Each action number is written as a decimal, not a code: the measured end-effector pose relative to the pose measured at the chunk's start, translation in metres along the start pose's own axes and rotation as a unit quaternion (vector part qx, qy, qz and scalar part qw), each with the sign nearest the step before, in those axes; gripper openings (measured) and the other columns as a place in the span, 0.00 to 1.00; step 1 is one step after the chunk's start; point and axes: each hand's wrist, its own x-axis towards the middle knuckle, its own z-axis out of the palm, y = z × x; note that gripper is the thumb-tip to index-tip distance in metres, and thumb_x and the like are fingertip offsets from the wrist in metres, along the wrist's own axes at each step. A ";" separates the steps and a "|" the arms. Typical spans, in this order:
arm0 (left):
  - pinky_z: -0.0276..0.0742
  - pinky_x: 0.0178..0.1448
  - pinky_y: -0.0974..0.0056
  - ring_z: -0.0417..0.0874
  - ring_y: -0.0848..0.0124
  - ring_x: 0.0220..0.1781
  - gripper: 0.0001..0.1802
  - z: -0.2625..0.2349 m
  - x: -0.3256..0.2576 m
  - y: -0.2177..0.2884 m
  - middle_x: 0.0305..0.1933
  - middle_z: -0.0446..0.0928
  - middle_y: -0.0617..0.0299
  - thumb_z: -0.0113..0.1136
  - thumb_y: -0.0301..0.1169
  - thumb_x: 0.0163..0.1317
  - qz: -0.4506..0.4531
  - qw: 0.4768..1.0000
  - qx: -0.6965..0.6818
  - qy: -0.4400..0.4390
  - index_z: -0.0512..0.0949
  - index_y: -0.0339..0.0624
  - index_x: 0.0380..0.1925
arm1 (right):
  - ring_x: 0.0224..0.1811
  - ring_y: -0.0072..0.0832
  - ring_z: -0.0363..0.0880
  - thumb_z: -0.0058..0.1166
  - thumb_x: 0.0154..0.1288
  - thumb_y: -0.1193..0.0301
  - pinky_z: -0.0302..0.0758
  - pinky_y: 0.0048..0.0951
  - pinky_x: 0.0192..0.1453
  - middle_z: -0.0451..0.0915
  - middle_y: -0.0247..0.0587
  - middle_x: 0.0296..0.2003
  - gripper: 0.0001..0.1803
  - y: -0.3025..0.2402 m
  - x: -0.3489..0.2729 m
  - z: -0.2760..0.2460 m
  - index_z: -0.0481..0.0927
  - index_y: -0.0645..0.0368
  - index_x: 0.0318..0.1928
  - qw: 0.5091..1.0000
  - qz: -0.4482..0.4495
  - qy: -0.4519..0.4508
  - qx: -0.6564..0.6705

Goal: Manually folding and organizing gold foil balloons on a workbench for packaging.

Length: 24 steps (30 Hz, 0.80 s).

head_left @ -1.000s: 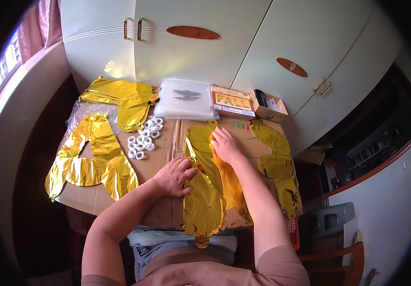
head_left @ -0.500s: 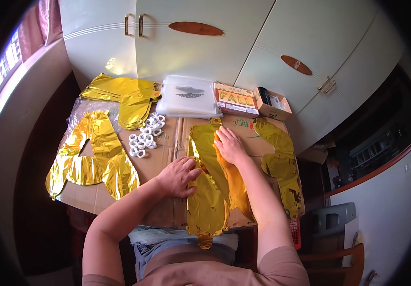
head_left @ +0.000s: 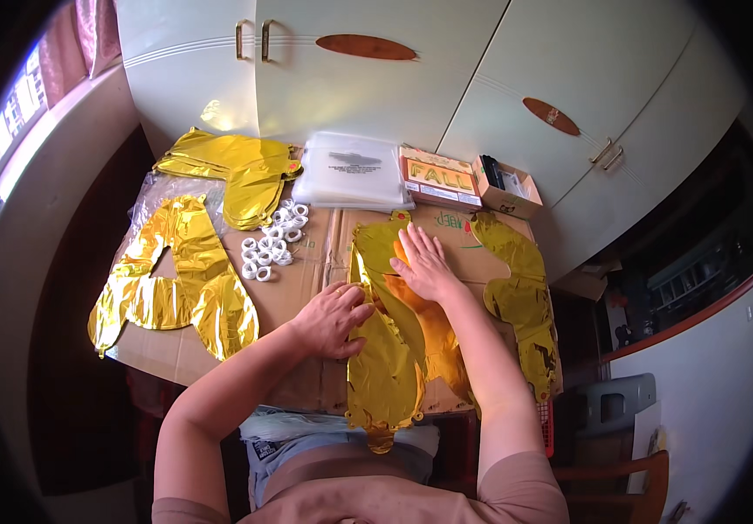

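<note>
The gold foil balloon (head_left: 381,371) lay lengthwise at the centre of the frame, on the cardboard-topped desk (head_left: 315,262), its lower end overhanging the near edge. Part of its foil, orange in tone, showed along its right side.

Left hand (head_left: 334,320): positioned at the balloon's left edge, palm down, fingers curled and partly closed. From where I stood, I could not tell whether the fingers gripped the foil.

Right hand (head_left: 425,265): laid flat on the upper part of the balloon, fingers extended and close together, with no grip on the foil.

Surrounding items: a wavy gold balloon (head_left: 516,299) lay at right of centre; an A-shaped gold balloon (head_left: 206,301) lay at the left. A foil stack (head_left: 250,175) occupied the upper left, just above white ribbon rolls (head_left: 282,258). Clear bags (head_left: 350,185), a printed box (head_left: 440,179) and a small open box (head_left: 513,203) formed a row at upper centre.
</note>
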 end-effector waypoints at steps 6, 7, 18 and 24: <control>0.64 0.71 0.44 0.73 0.50 0.61 0.29 0.000 0.003 0.004 0.47 0.73 0.53 0.67 0.44 0.52 0.018 0.998 0.047 0.038 0.75 0.42 0.52 | 0.84 0.41 0.34 0.29 0.76 0.38 0.31 0.50 0.83 0.39 0.50 0.81 0.45 -0.016 0.015 0.008 0.45 0.57 0.80 1.000 -0.004 -0.023 0.004; 0.63 0.72 0.43 0.73 0.50 0.62 0.29 0.001 0.004 0.005 0.47 0.73 0.52 0.67 0.44 0.52 0.016 0.998 0.046 0.042 0.75 0.42 0.51 | 0.84 0.41 0.34 0.29 0.76 0.38 0.30 0.50 0.83 0.39 0.50 0.81 0.45 -0.017 0.015 0.011 0.45 0.57 0.80 0.999 0.000 -0.031 -0.010; 0.69 0.67 0.49 0.74 0.50 0.58 0.29 0.017 0.008 0.001 0.47 0.73 0.50 0.69 0.44 0.53 -0.027 0.999 0.033 0.021 0.76 0.38 0.50 | 0.84 0.40 0.36 0.28 0.77 0.39 0.31 0.50 0.84 0.41 0.48 0.81 0.44 -0.023 0.019 0.003 0.48 0.56 0.79 0.999 -0.021 -0.037 -0.030; 0.69 0.67 0.48 0.74 0.49 0.60 0.28 0.014 0.011 0.002 0.48 0.73 0.49 0.68 0.44 0.53 -0.009 0.999 0.037 0.034 0.75 0.36 0.48 | 0.83 0.40 0.39 0.30 0.78 0.43 0.35 0.49 0.84 0.44 0.45 0.81 0.40 -0.041 0.036 0.007 0.50 0.55 0.79 0.997 -0.060 -0.033 0.033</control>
